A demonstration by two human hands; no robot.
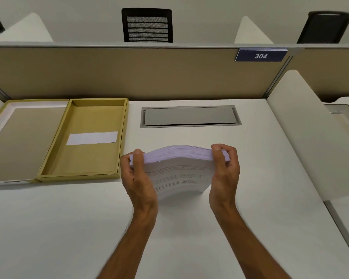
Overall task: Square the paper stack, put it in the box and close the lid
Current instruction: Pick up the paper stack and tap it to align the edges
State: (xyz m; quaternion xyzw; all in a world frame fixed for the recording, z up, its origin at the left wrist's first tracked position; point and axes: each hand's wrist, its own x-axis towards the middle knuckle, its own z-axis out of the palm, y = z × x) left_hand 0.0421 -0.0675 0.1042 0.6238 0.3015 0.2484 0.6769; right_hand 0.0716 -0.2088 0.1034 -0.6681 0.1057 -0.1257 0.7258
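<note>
A thick stack of printed white paper (179,170) stands on its lower edge on the desk, its top edge bowed upward. My left hand (137,176) grips the stack's left side and my right hand (225,170) grips its right side. To the left lies an open yellow-tan box (48,164) with a white slip (92,137) on its floor. Its lid (22,137) is folded flat open further left.
A grey cable hatch (189,116) is set into the white desk (189,228) behind the stack. A beige partition (129,73) with a blue "304" sign (260,55) closes the back. A white side divider (314,141) stands at the right.
</note>
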